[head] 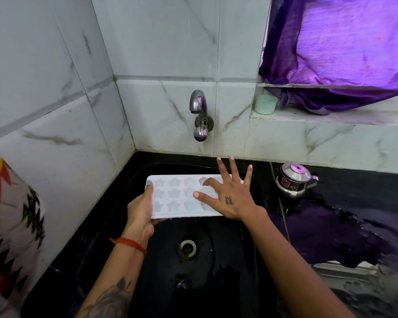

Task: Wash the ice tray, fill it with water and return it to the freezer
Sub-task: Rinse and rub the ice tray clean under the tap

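Below, black sink [216, 260], ice tray [182, 196] in left hand [140, 210] grip, right hand [230, 196] flat atop.

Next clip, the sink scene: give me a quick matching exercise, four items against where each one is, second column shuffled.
Things:
1. ice tray
2. tap
3. green cup
4. steel pot

Places:
A. on the window ledge
B. on the dark counter right of the sink
C. held over the sink
D. on the tiled back wall

Pairs: 1-C, 2-D, 3-A, 4-B
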`<state>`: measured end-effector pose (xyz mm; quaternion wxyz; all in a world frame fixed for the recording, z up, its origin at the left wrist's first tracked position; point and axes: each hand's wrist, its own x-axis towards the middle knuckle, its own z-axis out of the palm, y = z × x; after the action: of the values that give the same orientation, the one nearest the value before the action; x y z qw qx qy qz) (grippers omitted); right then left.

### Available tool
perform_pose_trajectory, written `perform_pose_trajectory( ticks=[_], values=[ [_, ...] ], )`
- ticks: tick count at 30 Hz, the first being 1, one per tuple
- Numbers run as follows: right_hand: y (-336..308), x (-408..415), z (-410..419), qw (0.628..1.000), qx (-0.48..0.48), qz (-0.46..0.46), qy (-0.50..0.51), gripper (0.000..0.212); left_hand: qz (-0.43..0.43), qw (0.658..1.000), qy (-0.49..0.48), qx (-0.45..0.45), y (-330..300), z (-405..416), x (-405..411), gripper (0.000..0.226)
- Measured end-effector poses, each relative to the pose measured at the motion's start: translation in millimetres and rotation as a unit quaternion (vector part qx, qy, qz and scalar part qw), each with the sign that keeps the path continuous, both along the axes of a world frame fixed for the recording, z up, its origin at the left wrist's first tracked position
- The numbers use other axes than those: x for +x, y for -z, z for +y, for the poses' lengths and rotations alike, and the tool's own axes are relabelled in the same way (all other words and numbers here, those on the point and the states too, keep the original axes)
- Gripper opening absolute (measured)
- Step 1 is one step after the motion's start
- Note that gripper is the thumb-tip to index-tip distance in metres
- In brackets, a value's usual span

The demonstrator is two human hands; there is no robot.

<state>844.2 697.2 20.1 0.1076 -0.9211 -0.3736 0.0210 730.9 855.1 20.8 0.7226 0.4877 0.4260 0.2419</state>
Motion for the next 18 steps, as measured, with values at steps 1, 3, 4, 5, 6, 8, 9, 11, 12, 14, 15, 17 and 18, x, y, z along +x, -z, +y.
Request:
perform_pose_trajectory(
  ticks=[1,3,4,5,6,8,9,11,12,14,15,17,18],
  values=[
    [-0.1,0.0,0.5,1.0,0.0,0.001,0.001,0.077,-0.001,1.0,0.002,0.0,0.1,-0.4,0.1,0.029],
    [-0.7,0.5,1.0,1.0,0.001,0.008,0.001,0.075,0.0,1.0,0.004,0.002,-0.2,-0.8,0.4,0.029],
    [-1.1,0.8,1.1,1.0,0.003,0.011,0.001,0.074,0.001,1.0,0.005,0.003,-0.3,-0.5,0.5,0.029],
    [-1.4,0.9,1.3,1.0,0.004,0.014,0.0,0.074,0.001,1.0,0.006,0.004,-0.4,-0.4,0.7,0.029],
    [-1.5,0.9,1.5,1.0,0.005,0.015,-0.001,0.075,0.001,1.0,0.006,0.004,-0.5,-0.3,0.9,0.029],
    [-1.6,0.6,1.7,1.0,0.005,0.017,-0.005,0.076,-0.001,1.0,0.006,0.006,-0.5,-0.3,1.0,0.029],
    [-1.6,0.5,1.6,1.0,0.006,0.018,-0.006,0.076,-0.001,1.0,0.006,0.007,-0.3,-0.4,1.1,0.028],
    [-1.7,0.5,0.9,1.0,0.009,0.02,-0.006,0.076,-0.002,1.0,0.006,0.008,0.4,-0.2,1.1,0.028],
    [-1.8,0.4,0.6,1.0,0.01,0.02,-0.006,0.075,-0.002,1.0,0.007,0.008,0.9,0.0,1.0,0.029],
    [-1.6,0.3,0.2,1.0,0.015,0.021,-0.005,0.072,-0.001,1.0,0.006,0.006,2.6,0.3,0.8,0.029],
    [-1.5,0.2,0.0,1.0,0.018,0.02,-0.005,0.071,-0.002,1.0,0.005,0.004,3.5,0.3,0.8,0.029],
    [-1.3,-0.2,-0.7,1.0,0.017,0.016,-0.005,0.07,-0.002,1.0,0.002,0.002,4.3,0.2,0.6,0.029],
    [-1.3,-0.4,-1.3,1.0,0.015,0.016,-0.005,0.07,-0.003,1.0,0.001,0.001,4.4,0.2,0.6,0.029]
  ],
)
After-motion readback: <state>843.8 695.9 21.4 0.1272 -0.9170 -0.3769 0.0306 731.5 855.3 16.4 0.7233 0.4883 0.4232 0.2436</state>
